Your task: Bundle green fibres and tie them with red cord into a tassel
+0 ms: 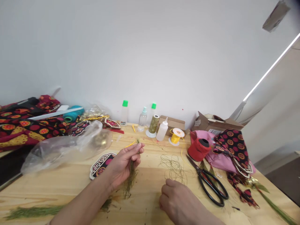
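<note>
My left hand [127, 161] pinches a bundle of olive-green thread [130, 181] near its top. The loose strands hang below my fingers like a tassel. My right hand [174, 200] is curled closed low over the table; what its fingers hold, if anything, is hidden. Just beyond it lies a loose tangle of olive thread [174, 165]. A patterned dark badge with a pale edge [100, 167] is partly hidden behind my left wrist. Black-handled scissors [208, 181] lie to the right of my right hand, blades pointing away.
Along the wall stand a green thread spool [154, 124], a white squeeze bottle [162, 130] and a yellow cord spool [176, 137]. A red spool [198, 150] and pink cloth [220, 161] sit right. Left are a plastic bag [63, 151] and a long green thread bundle [32, 212].
</note>
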### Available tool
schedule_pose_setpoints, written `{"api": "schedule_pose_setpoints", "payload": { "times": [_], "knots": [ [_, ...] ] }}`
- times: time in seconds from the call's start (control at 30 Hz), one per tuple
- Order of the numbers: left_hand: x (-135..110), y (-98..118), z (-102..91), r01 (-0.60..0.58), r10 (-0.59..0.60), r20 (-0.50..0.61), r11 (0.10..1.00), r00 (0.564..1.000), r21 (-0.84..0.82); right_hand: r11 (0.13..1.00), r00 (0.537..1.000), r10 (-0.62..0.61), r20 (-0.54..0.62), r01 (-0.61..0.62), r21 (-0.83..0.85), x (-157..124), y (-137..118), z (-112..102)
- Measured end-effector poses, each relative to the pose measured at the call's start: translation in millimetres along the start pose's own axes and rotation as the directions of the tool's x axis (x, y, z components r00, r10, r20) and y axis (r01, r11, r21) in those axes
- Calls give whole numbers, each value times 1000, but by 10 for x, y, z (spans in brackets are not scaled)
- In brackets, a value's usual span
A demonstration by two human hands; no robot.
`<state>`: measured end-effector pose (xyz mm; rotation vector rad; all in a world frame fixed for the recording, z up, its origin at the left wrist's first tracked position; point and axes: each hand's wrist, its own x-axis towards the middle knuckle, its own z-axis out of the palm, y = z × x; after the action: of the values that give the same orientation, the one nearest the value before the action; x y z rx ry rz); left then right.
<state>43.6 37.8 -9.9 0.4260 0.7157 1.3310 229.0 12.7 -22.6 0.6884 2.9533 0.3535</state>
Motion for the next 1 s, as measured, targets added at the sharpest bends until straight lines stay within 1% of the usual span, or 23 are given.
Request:
{"api": "schedule_pose_setpoints", "payload": {
  "times": [0.07,0.2,0.3,0.37,0.43,0.53,0.6,0.67,0.73,0.8,0.87,1.0],
  "knots": [
    [4,-3,-2,3,-3,4,1000,1000,-4,1000,1000,-7,-21,7,-9,5,-15,-28],
    [12,-20,-10,8,-8,32,1000,999,-3,1000,997,21,-68,-22,-15,-13,-44,-42],
    [13,-28,-6,11,-11,20,1000,1000,3,999,998,30,-53,-32,-43,-37,-51,19],
    [11,-28,1,11,-11,3,1000,1000,6,998,997,37,-64,-39,-41,-59,-41,89],
    [10,-29,3,12,-12,-5,1000,1000,8,999,994,53,-93,-51,19,-80,-20,160],
    [16,-36,-9,18,-18,14,1000,1000,8,968,986,132,-106,-105,226,-106,16,205],
    [25,-45,-26,17,-17,21,1000,1000,14,900,970,229,-84,-178,399,-118,33,169],
    [35,-56,-45,9,-9,20,1000,1000,28,791,941,333,-53,-249,559,-123,46,99],
    [43,-71,-59,-9,8,22,998,1000,62,674,905,425,-34,-291,679,-112,59,34],
    [42,-91,-60,-23,19,29,992,999,126,576,861,508,-40,-305,758,-69,78,0],
    [34,-116,-44,-24,19,23,978,1000,206,499,815,576,-60,-292,816,16,102,-5],
    [16,-169,18,-9,20,-30,949,999,316,390,727,680,-90,-255,885,271,155,-8]
  ]
}}
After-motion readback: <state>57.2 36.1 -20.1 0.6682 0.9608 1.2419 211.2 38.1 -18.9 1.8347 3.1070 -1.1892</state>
